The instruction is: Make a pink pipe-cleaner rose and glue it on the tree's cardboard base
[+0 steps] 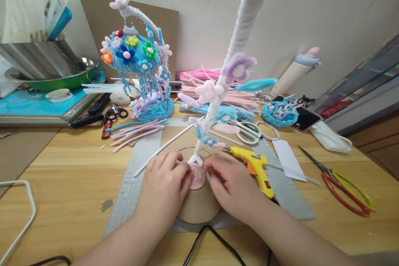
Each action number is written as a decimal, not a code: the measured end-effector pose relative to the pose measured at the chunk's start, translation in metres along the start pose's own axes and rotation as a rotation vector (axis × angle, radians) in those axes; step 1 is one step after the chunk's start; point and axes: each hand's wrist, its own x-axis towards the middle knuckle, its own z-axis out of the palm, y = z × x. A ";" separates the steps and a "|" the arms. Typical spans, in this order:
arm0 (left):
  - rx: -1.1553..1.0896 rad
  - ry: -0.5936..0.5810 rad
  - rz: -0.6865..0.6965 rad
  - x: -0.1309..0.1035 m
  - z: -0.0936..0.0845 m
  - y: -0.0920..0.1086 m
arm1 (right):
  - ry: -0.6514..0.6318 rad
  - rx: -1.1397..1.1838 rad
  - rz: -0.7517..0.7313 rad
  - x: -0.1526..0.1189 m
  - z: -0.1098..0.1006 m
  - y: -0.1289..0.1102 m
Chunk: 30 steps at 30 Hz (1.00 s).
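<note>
A flat pink pipe-cleaner coil [197, 176] lies on a round cardboard base [199, 207], at the foot of a tall stem wrapped in white [236, 35]. My left hand [166, 181] is closed, its thumb and fingertips at the coil's left edge. On the opposite edge, the bent fingers of my right hand [232, 183] are pinched against the coil. Fuzzy flowers stick out from the stem, among them a purple flower [239, 69], a pink flower [209, 91] and a blue flower [210, 141]. My hands partly hide the base.
Right of the base lies a yellow glue gun [254, 164] on a grey cutting mat [124, 212]. Red-and-yellow-handled scissors [343, 187] rest farther right. A finished blue flower lamp-like piece [134, 56] stands at the back left, near pink pipe cleaners [215, 91]. A black cable [215, 232] runs in front.
</note>
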 end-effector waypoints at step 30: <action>-1.152 -0.068 -0.619 0.011 -0.015 -0.029 | 0.132 0.090 -0.146 -0.004 0.008 0.009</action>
